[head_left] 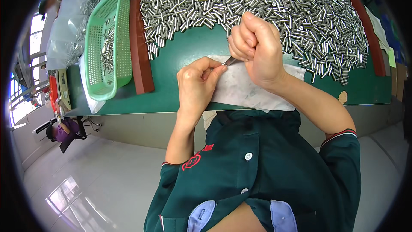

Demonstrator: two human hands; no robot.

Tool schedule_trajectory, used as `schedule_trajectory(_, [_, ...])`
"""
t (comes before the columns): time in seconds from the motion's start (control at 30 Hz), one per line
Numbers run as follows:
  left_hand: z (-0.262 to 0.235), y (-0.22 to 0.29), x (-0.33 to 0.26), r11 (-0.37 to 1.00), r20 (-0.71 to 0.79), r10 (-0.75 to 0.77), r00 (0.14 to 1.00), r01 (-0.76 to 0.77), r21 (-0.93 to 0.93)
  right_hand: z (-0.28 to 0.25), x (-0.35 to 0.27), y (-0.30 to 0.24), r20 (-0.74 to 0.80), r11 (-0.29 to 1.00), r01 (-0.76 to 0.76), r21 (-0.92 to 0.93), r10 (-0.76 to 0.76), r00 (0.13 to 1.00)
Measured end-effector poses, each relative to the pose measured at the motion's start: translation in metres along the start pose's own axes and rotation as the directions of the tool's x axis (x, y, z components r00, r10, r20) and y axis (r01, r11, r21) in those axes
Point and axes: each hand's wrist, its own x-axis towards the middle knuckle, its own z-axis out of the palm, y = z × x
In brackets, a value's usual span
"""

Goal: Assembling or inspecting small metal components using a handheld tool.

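While fisted, right hand pinches pin.

Silver pins, green table, mint perforated basket

Small metal pin, tilted, pinched between both hands above white sheet.

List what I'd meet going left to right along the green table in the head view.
Clear bags of metal parts → green perforated basket → brown wooden edge strip → left hand → small metal pin pinched between both hands → right hand → far end of the metal pin pile.
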Motion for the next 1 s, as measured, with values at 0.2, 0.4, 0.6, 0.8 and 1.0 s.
schedule_trajectory(0.2, [-0.001,-0.001,-0.001,1.000,-0.005,-0.006,1.000,0.006,-0.001,0.004,-0.002,0.003,-0.013,0.999,0.029,-0.024,-0.030,0.999])
schedule_trajectory(0.4, [0.001,-0.002,0.001,0.999,0.002,0.013,1.000,-0.013,-0.030,0.007,-0.006,0.009,-0.010,0.988,0.106,-0.113,-0.108,0.994])
schedule_trajectory(0.6, [-0.003,0.003,0.003,0.999,0.016,0.041,0.999,-0.041,-0.027,0.007,-0.009,0.012,0.059,0.941,0.207,-0.267,-0.198,0.978])
schedule_trajectory(0.8, [-0.002,0.001,-0.002,0.996,-0.037,0.091,0.995,-0.092,-0.006,0.011,-0.002,0.000,-0.016,0.994,0.042,-0.097,-0.044,0.999])
schedule_trajectory(1.0, [-0.025,-0.013,0.014,0.310,0.335,-0.153,0.930,0.367,-0.877,0.007,0.002,-0.045,0.141,0.953,0.287,-0.094,-0.273,0.952])
